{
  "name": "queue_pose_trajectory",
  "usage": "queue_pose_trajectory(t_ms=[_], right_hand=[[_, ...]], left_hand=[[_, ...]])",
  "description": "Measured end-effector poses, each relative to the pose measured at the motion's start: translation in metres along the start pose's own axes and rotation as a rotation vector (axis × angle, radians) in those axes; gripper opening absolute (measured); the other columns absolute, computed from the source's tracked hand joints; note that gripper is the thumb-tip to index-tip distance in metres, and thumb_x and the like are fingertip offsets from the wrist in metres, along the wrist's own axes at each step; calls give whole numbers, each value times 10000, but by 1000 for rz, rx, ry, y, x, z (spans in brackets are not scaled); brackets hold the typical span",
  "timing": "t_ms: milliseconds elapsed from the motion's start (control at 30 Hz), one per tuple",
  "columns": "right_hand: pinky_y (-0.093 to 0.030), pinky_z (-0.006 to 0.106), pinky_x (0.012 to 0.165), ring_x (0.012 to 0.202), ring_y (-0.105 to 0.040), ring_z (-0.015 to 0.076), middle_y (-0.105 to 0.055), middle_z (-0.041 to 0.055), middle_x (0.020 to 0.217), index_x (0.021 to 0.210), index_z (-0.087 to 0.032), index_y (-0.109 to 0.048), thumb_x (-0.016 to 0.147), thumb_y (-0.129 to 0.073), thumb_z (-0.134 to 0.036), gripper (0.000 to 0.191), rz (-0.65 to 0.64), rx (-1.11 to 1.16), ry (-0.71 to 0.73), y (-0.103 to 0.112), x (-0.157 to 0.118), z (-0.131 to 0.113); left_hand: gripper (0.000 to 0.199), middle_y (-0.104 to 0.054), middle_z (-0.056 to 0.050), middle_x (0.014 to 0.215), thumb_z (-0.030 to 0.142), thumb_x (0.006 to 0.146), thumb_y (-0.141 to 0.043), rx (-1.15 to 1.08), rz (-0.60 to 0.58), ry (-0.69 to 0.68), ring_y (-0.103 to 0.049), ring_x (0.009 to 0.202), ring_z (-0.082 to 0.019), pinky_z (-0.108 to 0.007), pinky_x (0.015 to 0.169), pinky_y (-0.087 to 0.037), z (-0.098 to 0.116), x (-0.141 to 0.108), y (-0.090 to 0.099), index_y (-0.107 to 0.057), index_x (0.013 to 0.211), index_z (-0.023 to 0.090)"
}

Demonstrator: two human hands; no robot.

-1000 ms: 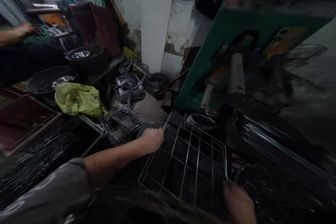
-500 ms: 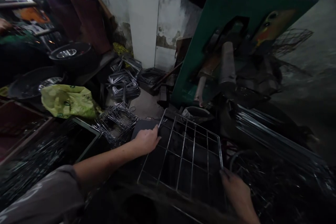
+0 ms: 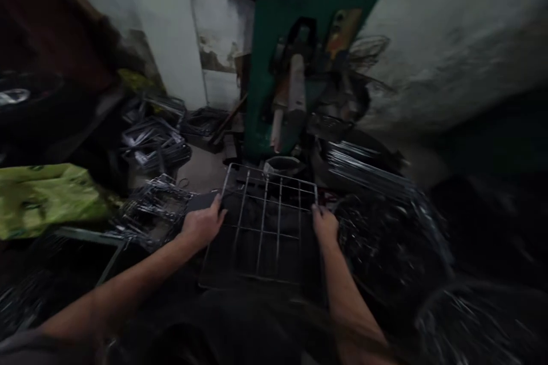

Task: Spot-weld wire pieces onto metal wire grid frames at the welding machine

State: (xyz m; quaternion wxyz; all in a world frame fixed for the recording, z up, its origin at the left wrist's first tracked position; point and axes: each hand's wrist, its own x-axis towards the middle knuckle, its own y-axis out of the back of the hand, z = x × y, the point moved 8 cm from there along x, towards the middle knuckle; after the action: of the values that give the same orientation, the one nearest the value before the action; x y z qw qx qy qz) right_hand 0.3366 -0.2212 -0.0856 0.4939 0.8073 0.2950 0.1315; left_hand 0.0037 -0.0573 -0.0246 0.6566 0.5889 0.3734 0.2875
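A rectangular wire rack (image 3: 264, 228) of thin metal rods is held between my two hands, its far edge tilted up toward the green machine. My left hand (image 3: 202, 224) pinches its left side rod near the far corner. On the opposite side rod, my right hand (image 3: 325, 224) is closed near the far right corner. The near part of the rack fades into dark shadow. Ahead of it stands the green machine (image 3: 264, 68) with thick cylindrical arms (image 3: 297, 85). A round container (image 3: 283, 166) sits just beyond the rack's far edge.
Piles of bent wire frames (image 3: 154, 142) lie on the floor ahead left, with more wire pieces (image 3: 156, 205) nearer. A yellow-green sack (image 3: 51, 197) is at left. Bundled metal rods (image 3: 363, 165) and a bin of small metal parts (image 3: 385, 239) are at right. A white board (image 3: 165, 28) leans on the wall.
The view has swung to the right, so the machine and piles appear further left. Both hands still hold the wire rack, which now faces the machine more squarely.
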Motion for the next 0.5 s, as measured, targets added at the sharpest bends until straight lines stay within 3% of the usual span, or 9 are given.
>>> queue_pose_trajectory(t_ms=[100,200,267,367,433,500], right_hand=[[-424,278,677,733,-575,202,-647,128,776,882,-80,-651,834,-228,-573,651,109,169,-10,15,-12,1],[-421,264,656,686,-547,178,-616,78,693,819,-116,-631,823,-225,-653,673,202,304,13,36,-27,-4],[-423,263,665,690,-544,173,-612,61,684,794,-136,-621,825,-258,-660,638,239,362,21,48,-37,-5],[-439,264,681,715,-565,177,-634,52,718,810,-151,-634,826,-321,-641,582,229,398,-1,60,-45,12],[-451,272,701,767,-588,192,-660,65,792,882,-146,-650,836,-346,-599,548,210,370,-72,66,-44,42],[-458,299,709,796,-603,219,-668,104,824,940,-116,-649,861,-350,-528,515,204,282,-216,71,-39,86]], left_hand=[[515,-693,-160,916,475,908,-343,-171,85,-29,-665,882,-308,-426,780,-499,-11,16,10,-556,1238,142],[527,-659,-161,1071,538,828,-479,-661,125,-52,-595,1059,-308,-430,910,-459,-12,42,24,-616,1114,117],[582,-661,-156,1076,560,805,-513,-1165,34,-45,-607,1039,-290,-427,894,-479,-1,54,24,-588,1152,98],[562,-680,-151,1041,515,800,-566,-1779,-231,-48,-655,940,-268,-420,817,-526,28,53,14,-563,1186,107],[480,-690,-155,1015,441,783,-626,-1947,-354,-15,-667,916,-266,-399,791,-542,40,46,4,-597,1127,109],[402,-699,-157,985,384,782,-644,-1997,-396,52,-671,908,-267,-385,767,-553,40,40,-7,-618,1067,101]])
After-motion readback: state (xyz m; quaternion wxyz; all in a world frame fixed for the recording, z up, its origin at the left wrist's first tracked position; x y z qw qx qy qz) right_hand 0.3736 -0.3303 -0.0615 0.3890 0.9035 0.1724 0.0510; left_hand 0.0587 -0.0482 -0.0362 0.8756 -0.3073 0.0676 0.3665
